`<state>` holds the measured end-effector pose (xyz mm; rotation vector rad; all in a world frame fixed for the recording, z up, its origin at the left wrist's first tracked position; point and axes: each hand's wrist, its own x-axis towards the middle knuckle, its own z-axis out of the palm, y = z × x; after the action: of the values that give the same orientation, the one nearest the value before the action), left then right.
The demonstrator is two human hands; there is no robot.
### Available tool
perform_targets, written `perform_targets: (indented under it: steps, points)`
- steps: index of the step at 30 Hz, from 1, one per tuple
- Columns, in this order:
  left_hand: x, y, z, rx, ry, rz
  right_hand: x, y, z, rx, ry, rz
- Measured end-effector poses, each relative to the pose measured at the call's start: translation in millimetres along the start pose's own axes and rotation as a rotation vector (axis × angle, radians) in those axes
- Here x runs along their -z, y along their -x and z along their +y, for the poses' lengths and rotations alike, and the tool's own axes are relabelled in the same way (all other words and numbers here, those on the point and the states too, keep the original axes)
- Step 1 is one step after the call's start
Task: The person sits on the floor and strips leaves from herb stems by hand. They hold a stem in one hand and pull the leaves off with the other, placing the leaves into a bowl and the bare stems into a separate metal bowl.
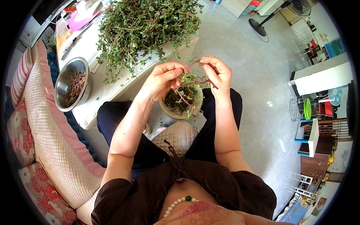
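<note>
My left hand (168, 75) pinches a reddish branching stem (188, 69) of a leafy, purslane-like plant. My right hand (217, 70) grips the same sprig between thumb and fingers, a short way to the right. Its small green leaves and lower stems hang between the hands, over a round pale bin (166, 108) holding dark plant scraps. A large heap of the leafy green plants (149, 25) lies on the table (121, 94) beyond my left hand. At the table's left edge, a stainless steel bowl (89, 84) holds reddish stems.
A knife (69, 48) and pink paper (81, 21) lie on the table at the upper left. A quilted sofa (53, 135) runs along the left. My knees flank the bin. A black standing fan (260, 26) is on the tiled floor at the upper right.
</note>
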<state>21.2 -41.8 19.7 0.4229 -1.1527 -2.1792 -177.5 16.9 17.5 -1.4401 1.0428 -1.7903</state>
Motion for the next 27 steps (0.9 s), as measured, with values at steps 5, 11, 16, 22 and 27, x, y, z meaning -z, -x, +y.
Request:
perform_targets:
  steps: [5, 11, 16, 22, 27]
  points:
    - [1.5, -1.9, -7.1, 0.003, -0.047, 0.044, 2.6, 0.4, -1.3, 0.025, 0.054, -0.009]
    - [0.0, -3.1, -20.2, -0.03, 0.008, 0.077, 4.3, -0.5, -5.3, 0.082, 0.138, -0.022]
    - [-10.5, -1.5, -22.8, 0.012, 0.017, 0.083, 6.1, -0.3, -3.8, 0.114, 0.19, -0.031]
    - [-8.5, -0.2, -16.7, 0.082, 0.105, 0.026, 10.7, -2.3, -7.6, 0.158, 0.221, -0.003]
    - [-2.8, -2.3, -21.5, 0.071, -0.007, 0.068, 14.2, -0.7, -8.0, 0.139, 0.234, 0.003]
